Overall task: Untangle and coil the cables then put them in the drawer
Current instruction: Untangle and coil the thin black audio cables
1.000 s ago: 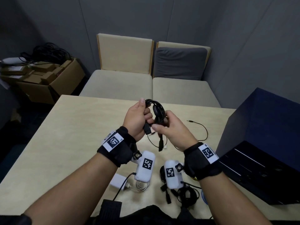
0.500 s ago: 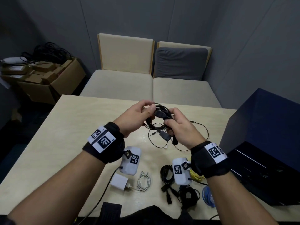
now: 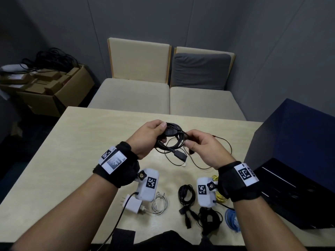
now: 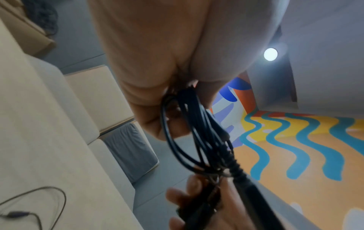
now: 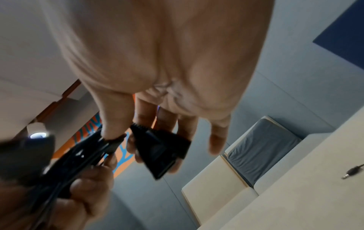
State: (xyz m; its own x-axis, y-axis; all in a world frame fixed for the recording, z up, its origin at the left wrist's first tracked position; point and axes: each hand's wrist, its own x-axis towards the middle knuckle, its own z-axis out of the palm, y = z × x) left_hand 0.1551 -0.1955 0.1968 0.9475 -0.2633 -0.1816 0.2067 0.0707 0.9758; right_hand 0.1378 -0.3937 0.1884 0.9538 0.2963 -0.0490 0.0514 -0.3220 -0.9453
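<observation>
Left hand (image 3: 145, 137) covers the near-left side of the black coil (image 3: 171, 140). Blue cable (image 3: 232, 221) partly hidden under the right forearm. Wrist views blurred; drawer (image 3: 297, 192) interior too dark.

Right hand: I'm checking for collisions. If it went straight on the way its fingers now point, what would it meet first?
Probably the black cable coil it already pinches, then the left hand gripping the coil's far side. The right hand points leftward, though depth is hard to judge.

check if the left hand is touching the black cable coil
Touching. The head view shows the left hand with fingers curled round the black cable coil; the left wrist view shows the strands running into its grip.
</observation>
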